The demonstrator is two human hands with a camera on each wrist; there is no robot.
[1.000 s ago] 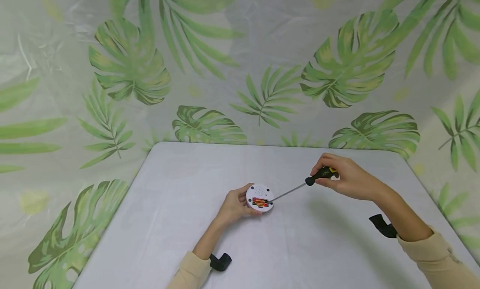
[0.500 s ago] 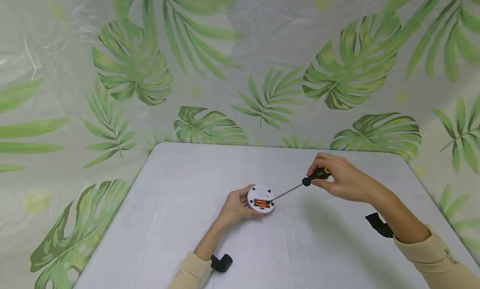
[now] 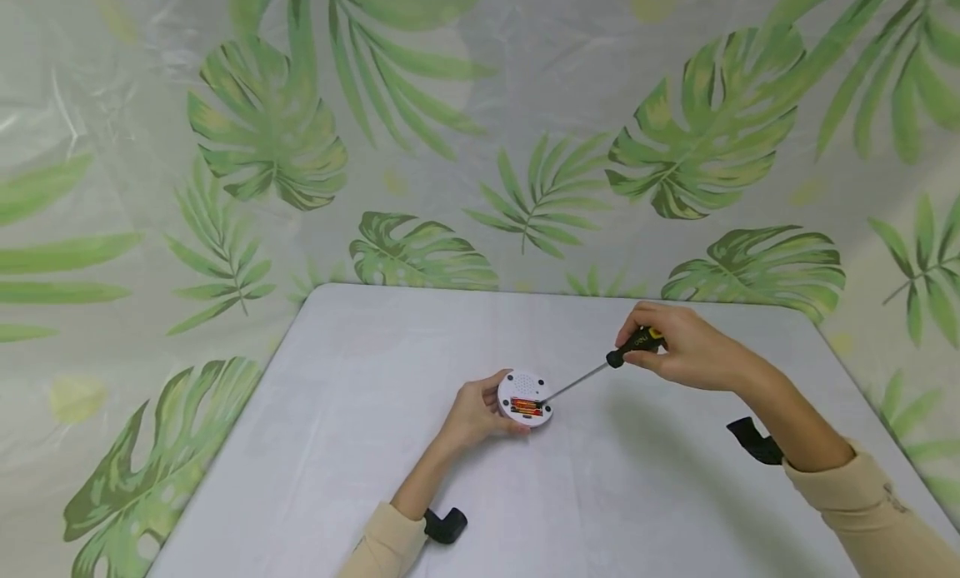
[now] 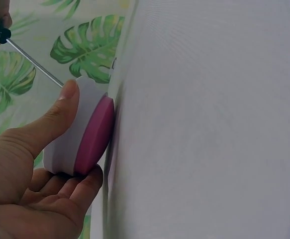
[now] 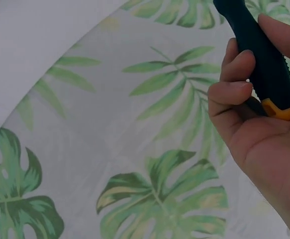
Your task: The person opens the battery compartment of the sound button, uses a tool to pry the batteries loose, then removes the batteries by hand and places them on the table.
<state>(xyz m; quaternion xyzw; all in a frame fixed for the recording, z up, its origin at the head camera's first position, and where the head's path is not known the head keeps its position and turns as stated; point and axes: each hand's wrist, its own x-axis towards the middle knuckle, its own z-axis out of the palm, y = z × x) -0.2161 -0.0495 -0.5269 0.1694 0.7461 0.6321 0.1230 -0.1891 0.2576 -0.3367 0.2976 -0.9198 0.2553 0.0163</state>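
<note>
A small round white device (image 3: 522, 386) with a pink face (image 4: 96, 134) is gripped at its edge by my left hand (image 3: 471, 413), thumb on one side and fingers on the other. Its perforated back is turned up, showing two red-orange batteries (image 3: 527, 406) in a bare compartment and dark round feet near the rim. My right hand (image 3: 678, 345) holds a screwdriver (image 3: 636, 345) by its dark green and yellow handle (image 5: 269, 64). The metal shaft (image 3: 576, 385) slants down to the left, its tip at the right end of the batteries.
A white-covered table (image 3: 360, 361) lies under both hands. Behind it hangs a leaf-patterned sheet (image 3: 525, 103). Black straps (image 3: 446, 525) show at both wrists, below beige sleeves (image 3: 390, 540).
The right hand and screwdriver handle shift slightly left, while the tip stays at the battery end. The device and left hand drift slightly right in the view.
</note>
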